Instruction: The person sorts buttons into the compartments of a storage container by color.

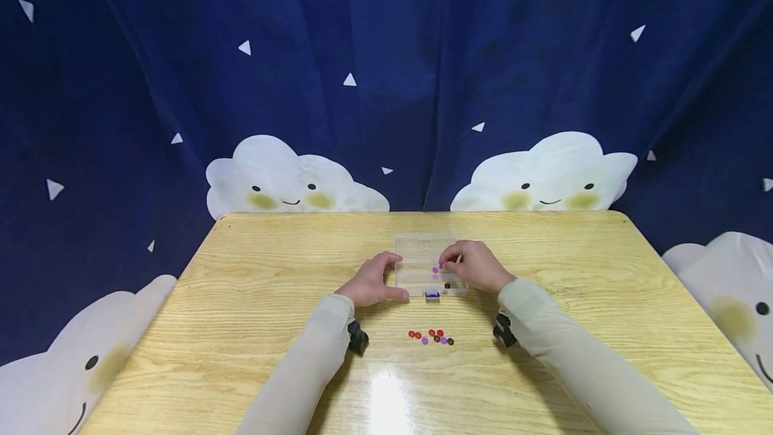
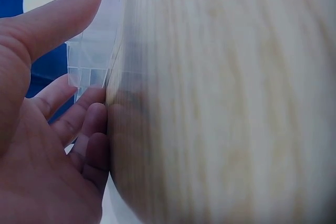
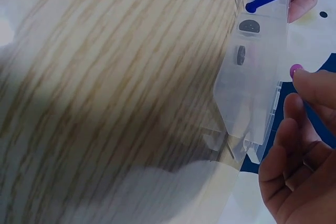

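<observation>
A clear plastic box [image 1: 410, 282] with a blue latch [image 1: 431, 296] at its front lies on the table, lid folded back. My left hand [image 1: 368, 282] rests at its left end, thumb by the front corner and fingers extended along the side. Over the box, my right hand [image 1: 477, 267] pinches a small magenta button [image 3: 296, 70] between thumb and fingertips. Inside lie a purple button [image 1: 435, 270] and a black button [image 1: 447, 285]. The right wrist view shows two dark buttons [image 3: 249, 26] through the front wall.
Nearer me on the wooden table [image 1: 272, 327] is a loose group of several buttons: red buttons [image 1: 412, 334], purple buttons [image 1: 425, 341] and dark buttons [image 1: 450, 342]. A dark blue curtain [image 1: 386, 113] with white clouds hangs behind the table's far edge.
</observation>
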